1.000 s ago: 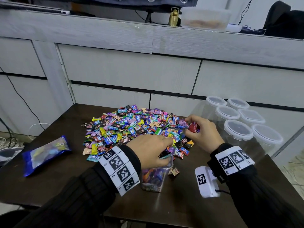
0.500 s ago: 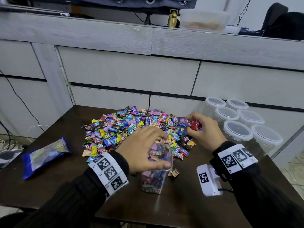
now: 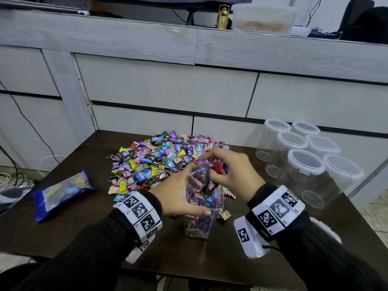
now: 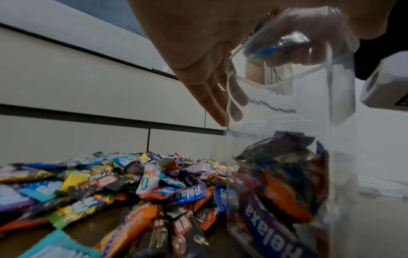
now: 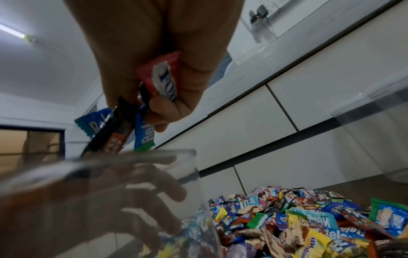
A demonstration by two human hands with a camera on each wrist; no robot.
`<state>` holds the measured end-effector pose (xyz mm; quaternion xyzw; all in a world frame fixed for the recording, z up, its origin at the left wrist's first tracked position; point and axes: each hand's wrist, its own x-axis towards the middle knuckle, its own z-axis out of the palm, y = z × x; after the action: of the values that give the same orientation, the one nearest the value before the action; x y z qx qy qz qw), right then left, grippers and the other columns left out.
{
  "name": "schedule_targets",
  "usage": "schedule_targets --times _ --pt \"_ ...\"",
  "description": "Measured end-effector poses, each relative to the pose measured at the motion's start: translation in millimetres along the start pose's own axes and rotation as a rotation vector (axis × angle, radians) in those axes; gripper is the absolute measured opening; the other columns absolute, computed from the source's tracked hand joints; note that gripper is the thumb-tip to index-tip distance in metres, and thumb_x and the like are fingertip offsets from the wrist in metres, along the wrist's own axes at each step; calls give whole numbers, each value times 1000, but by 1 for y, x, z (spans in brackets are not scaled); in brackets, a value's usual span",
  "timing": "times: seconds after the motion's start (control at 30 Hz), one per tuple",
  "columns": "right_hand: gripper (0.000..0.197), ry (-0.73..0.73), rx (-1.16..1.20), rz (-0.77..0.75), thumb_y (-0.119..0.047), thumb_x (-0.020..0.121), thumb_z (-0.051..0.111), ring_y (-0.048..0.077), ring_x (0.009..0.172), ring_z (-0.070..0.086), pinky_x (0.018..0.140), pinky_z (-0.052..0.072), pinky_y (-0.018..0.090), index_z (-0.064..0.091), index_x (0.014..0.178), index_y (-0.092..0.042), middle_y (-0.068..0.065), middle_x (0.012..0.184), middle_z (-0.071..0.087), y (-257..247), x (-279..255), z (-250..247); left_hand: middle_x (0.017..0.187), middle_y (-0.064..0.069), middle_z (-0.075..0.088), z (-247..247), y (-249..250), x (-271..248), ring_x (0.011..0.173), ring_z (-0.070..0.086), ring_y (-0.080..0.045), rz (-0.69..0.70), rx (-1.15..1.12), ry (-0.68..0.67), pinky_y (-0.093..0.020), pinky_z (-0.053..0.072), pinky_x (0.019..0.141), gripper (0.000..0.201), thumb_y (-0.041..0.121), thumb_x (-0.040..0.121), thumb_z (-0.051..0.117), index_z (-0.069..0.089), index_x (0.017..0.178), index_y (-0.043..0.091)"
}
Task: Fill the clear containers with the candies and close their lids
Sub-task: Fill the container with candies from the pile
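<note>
Open clear container (image 3: 201, 208) stands upright, left hand (image 3: 178, 194) curled around its rim, right hand (image 3: 231, 173) pinching wrapped candies (image 3: 216, 168) hanging down above the mouth.

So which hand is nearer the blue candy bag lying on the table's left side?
Left. The left hand holds the open container, on the blue candy bag's side; the right hand, gripping candies, is farther right.

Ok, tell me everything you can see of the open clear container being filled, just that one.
The open container is a tall, square-sided, clear plastic tub with rounded corners and no lid. It stands upright on the dark table, at the near edge of the candy pile. Wrapped candies fill it roughly halfway. The left hand grips it near the rim; the right hand holds several candies over its mouth.
</note>
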<state>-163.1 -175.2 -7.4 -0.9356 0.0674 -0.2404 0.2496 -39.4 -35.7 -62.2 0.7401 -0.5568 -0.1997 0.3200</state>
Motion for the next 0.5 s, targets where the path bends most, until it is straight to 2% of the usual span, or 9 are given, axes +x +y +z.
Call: schedule_targets --times 0.07,0.13,0.2,0.27,0.33,0.43,0.5 --pt "21 -67 -10 -28 -8 76 65 4 70 49 66 35 7 65 95 -16 -9 81 57 -1 -3 7 115 24 57 4 -4 -2 105 55 12 -21 -51 38 -13 42 92 95 71 47 75 30 126 46" --pt "23 -118 -39 -56 -8 76 66 7 74 50 68 35 13 65 98 -14 -6 83 57 0 -6 10 113 25 58 8 -9 -4 104 55 15 -41 -97 54 -11 43 91 88 68 46 78 33 119 47" --pt "25 -160 -74 -68 -12 77 67 8 77 51 69 36 16 64 101 -15 -4 87 61 1 -7 11 111 25 58 11 -11 -4 102 56 15 -69 -127 54 -14 46 89 83 67 45 80 35 113 47" --pt "26 -181 -79 -59 -17 76 68 5 74 51 67 37 13 62 102 -19 -7 85 60 3 -7 9 108 23 59 13 -13 -4 99 57 14 -84 -135 56 -13 47 86 77 67 44 80 38 106 48" --pt "28 -198 -64 -45 -19 75 70 1 70 52 64 37 8 61 101 -21 -9 81 59 4 -7 7 106 22 60 14 -13 -3 98 58 13 -80 -139 70 -12 47 84 75 65 44 81 40 104 46" --pt "34 -256 -83 1 -21 75 74 10 81 60 70 45 17 60 106 -22 -3 91 65 4 -6 4 107 21 61 14 -15 -2 99 60 8 -80 -151 66 -18 50 87 77 64 44 82 41 107 44" --pt "36 -267 -90 20 -22 74 76 11 81 58 70 44 16 60 107 -22 -4 90 64 3 -4 3 111 18 61 14 -17 -1 101 61 5 -92 -160 52 -22 51 89 79 63 44 83 40 108 46"
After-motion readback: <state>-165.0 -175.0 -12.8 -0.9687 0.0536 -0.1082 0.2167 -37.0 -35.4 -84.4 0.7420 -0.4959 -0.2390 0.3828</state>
